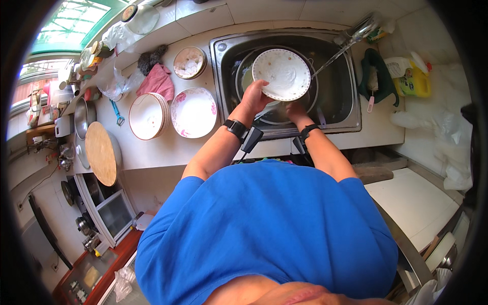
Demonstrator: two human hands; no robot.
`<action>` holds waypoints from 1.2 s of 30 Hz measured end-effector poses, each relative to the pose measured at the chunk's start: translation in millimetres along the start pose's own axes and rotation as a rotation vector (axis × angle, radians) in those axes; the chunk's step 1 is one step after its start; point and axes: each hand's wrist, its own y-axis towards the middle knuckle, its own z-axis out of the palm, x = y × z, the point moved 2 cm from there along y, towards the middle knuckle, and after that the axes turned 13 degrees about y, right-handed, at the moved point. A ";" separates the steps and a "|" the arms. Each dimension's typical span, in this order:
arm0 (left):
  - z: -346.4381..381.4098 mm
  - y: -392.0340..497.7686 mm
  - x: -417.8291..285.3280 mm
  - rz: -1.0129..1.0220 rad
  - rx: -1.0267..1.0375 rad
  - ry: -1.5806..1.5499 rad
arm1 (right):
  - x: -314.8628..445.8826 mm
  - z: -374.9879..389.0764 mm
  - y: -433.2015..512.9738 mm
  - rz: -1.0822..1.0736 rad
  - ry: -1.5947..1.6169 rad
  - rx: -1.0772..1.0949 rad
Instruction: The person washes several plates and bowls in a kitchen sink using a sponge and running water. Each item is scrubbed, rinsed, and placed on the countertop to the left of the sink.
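My left hand (254, 97) grips the near left rim of a white patterned bowl (282, 74), tilted over the metal sink (343, 114). Water streams from the faucet (368, 28) towards the bowl's right edge. My right hand (296, 110) is low in the sink just below the bowl, blurred, its fingers partly hidden; whether it holds anything does not show. Under the bowl is a round basin (315, 95) with dishes in it, mostly covered. Left of the sink stand a white plate with pink flowers (194, 112), a stack of bowls (146, 116) and a smaller stack of dishes (188, 63).
A pink cloth (157, 82), a blue peeler (117, 114) and a pot with a round wooden lid (101, 152) are on the left counter. Right of the sink are a green container with a pink-handled brush (371, 85) and a yellow detergent bottle (413, 82).
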 end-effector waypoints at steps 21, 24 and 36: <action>25.2 11.7 24.8 0.050 0.168 0.150 | 79.7 -151.3 -48.0 -0.285 0.130 -0.348; 25.4 9.8 29.4 0.070 0.086 0.174 | 94.5 -143.9 -59.4 -0.230 0.370 -0.232; 22.0 4.0 31.1 0.137 0.065 0.181 | 84.1 -147.9 -30.8 0.028 0.277 -0.234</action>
